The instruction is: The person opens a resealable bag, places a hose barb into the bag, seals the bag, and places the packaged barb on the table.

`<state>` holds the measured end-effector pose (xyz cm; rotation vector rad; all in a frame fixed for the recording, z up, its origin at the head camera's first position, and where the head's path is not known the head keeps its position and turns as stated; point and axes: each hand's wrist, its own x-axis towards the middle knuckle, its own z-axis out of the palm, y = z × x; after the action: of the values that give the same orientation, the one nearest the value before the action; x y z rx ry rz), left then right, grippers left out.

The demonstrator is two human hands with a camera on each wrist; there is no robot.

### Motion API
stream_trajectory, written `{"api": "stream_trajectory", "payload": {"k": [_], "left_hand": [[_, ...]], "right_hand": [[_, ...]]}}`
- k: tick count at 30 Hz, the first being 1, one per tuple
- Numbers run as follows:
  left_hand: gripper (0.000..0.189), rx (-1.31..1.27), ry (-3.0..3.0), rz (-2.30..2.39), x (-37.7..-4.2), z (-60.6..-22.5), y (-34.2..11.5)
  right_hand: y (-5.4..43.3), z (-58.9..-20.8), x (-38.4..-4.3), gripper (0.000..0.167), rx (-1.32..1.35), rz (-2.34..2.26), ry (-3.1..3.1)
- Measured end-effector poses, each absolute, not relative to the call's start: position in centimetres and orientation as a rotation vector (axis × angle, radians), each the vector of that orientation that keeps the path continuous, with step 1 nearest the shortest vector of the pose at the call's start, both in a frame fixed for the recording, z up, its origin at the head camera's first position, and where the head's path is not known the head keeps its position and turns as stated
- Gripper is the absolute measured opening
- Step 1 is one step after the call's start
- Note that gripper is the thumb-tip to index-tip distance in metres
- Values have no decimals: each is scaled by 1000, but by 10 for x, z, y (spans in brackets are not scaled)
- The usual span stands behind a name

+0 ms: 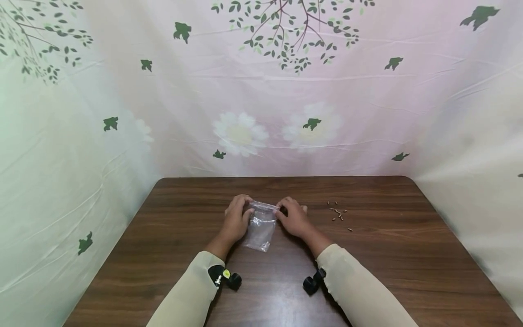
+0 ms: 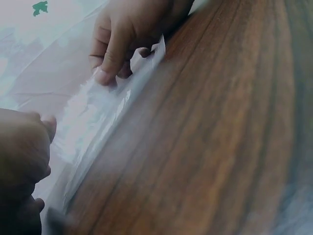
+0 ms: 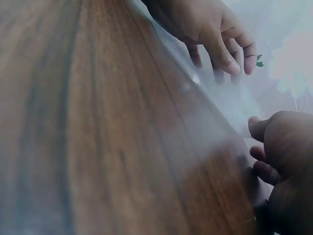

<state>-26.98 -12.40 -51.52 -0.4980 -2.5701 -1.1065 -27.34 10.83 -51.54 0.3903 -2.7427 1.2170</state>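
Note:
A clear plastic zip bag lies over the wooden table, its zip edge toward the far side. My left hand holds the bag's upper left corner, thumb on the near side and fingers at the zip edge. At the upper right corner, my right hand pinches the same edge between thumb and curled fingers. In the left wrist view, the right hand grips the see-through film. The right wrist view has the left hand with its fingertips at the hazy film.
Several small brass-coloured metal pieces lie scattered on the brown wooden table, right of the right hand. A printed cloth with leaves and flowers hangs behind the table and along both sides.

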Motion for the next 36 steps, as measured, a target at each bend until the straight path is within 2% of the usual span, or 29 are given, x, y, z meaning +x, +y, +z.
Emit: {"api": "stream_trajectory", "payload": {"k": [11,17,25,31,36], "left_hand": [[46,-586,-2634,-795,-261,-508,-112],[56,-623,-2609,-941,-262,-511,-104],[50,-612,-2590,-1172,-265,-512,-98],[23,-596,-2567,-1235,-265,-511,-93],[12,-570,-2510,-1307,-266,-512,-93]], "right_hand": [[108,-515,-263,11,353,1306,-2585],[108,-516,-259,15,380,1336,-2520],[105,-519,-256,21,430,1302,-2504],[105,-521,-254,26,561,1328,-2491],[106,-522,-253,30,642,1331,-2507]]}}
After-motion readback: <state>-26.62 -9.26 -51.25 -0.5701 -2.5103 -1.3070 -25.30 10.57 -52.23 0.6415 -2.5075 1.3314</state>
